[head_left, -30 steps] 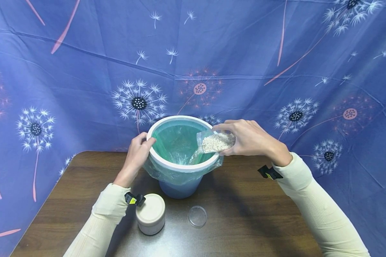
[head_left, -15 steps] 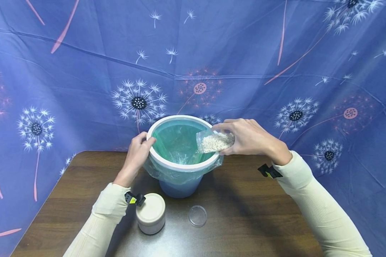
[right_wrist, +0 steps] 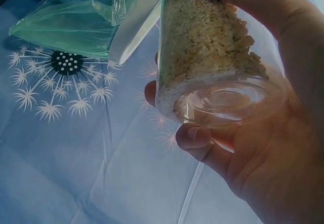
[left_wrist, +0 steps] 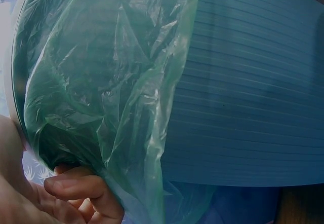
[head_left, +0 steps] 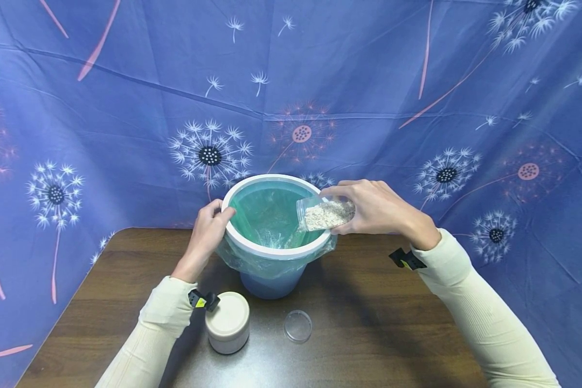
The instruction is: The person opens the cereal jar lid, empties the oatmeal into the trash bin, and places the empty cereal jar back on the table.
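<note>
A blue trash can with a white rim ring stands on the table, lined with a thin green plastic bag folded over its outside. My left hand grips the left side of that rim, thumb on top and fingers curled beneath outside. In my right hand is a clear plastic jar, tipped on its side with its mouth over the right part of the can. Pale oat-like flakes lie along the jar's lower wall. The right wrist view shows the jar's round base and fingers wrapped about it.
A cream lidded canister stands in front of the can, close to the left wrist's camera. To its right a clear round lid lies flat on the wooden table. Behind hangs a blue dandelion-print cloth.
A second ago a stream of flakes was falling from the jar's mouth; it thinned and now hardly shows. Both hands, the jar and the can have stayed almost in place.
</note>
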Action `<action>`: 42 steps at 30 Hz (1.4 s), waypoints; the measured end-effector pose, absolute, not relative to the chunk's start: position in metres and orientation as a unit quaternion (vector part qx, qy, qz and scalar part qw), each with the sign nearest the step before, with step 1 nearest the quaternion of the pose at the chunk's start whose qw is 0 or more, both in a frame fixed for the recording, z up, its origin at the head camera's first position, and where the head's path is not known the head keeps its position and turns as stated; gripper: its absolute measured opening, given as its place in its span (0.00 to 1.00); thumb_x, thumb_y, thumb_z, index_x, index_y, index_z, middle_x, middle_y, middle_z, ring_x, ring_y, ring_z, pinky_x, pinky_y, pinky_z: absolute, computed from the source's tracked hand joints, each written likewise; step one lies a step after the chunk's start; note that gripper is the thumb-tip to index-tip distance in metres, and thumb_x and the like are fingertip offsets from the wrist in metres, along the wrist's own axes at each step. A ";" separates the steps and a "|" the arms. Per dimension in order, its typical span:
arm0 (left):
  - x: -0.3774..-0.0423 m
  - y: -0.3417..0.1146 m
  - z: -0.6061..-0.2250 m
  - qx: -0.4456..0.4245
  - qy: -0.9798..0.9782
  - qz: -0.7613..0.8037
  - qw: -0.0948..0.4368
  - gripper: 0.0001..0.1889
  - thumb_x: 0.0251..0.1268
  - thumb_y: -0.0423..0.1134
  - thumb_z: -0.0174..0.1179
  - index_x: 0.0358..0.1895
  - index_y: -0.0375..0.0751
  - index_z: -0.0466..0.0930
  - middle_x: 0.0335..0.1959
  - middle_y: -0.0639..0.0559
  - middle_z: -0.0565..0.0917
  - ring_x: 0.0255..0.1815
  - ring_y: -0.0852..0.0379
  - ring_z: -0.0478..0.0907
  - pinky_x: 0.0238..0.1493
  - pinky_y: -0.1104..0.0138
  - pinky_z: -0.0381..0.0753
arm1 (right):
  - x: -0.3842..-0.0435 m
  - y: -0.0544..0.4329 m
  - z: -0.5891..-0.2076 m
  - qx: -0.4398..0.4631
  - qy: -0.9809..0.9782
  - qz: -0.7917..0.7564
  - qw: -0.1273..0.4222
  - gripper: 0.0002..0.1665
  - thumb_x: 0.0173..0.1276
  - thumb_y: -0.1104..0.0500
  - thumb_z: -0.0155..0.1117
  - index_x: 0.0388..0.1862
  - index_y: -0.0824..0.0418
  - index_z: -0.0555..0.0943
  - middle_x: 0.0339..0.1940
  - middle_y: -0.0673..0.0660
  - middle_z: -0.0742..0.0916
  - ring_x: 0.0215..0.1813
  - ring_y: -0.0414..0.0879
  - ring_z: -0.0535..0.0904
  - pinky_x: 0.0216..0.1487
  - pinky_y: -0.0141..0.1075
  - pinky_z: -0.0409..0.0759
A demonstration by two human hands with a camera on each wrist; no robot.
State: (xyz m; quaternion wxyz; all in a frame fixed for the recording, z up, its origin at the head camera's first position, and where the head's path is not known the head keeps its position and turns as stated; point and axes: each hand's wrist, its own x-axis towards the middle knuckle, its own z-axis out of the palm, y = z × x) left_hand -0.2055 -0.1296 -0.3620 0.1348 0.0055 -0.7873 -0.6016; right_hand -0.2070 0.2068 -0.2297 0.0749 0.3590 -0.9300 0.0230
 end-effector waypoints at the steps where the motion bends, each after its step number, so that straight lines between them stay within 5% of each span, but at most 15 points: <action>1: -0.206 -0.130 -0.362 0.005 -0.787 -0.602 0.136 0.10 0.71 0.41 0.59 0.33 0.39 0.76 0.22 0.57 0.73 0.32 0.54 0.74 0.38 0.65 0.71 | -0.207 0.207 -0.230 0.360 -0.930 0.023 0.075 0.45 0.51 0.39 0.88 0.70 0.45 0.83 0.49 0.47 0.88 0.34 0.45 0.77 0.33 0.43 0.75; 16: -0.207 -0.129 -0.363 0.001 -0.782 -0.607 0.139 0.10 0.71 0.40 0.59 0.33 0.38 0.76 0.22 0.57 0.73 0.32 0.54 0.74 0.37 0.65 0.71 | -0.207 0.205 -0.228 0.359 -0.931 0.019 0.067 0.46 0.53 0.39 0.87 0.71 0.48 0.82 0.46 0.47 0.85 0.27 0.42 0.70 0.27 0.41 0.66; 42: -0.204 -0.129 -0.361 0.004 -0.785 -0.605 0.131 0.10 0.71 0.41 0.59 0.32 0.40 0.74 0.22 0.58 0.71 0.31 0.54 0.72 0.36 0.64 0.70 | -0.207 0.204 -0.226 0.361 -0.930 0.009 0.067 0.46 0.52 0.38 0.87 0.70 0.48 0.83 0.50 0.49 0.87 0.30 0.44 0.74 0.29 0.41 0.70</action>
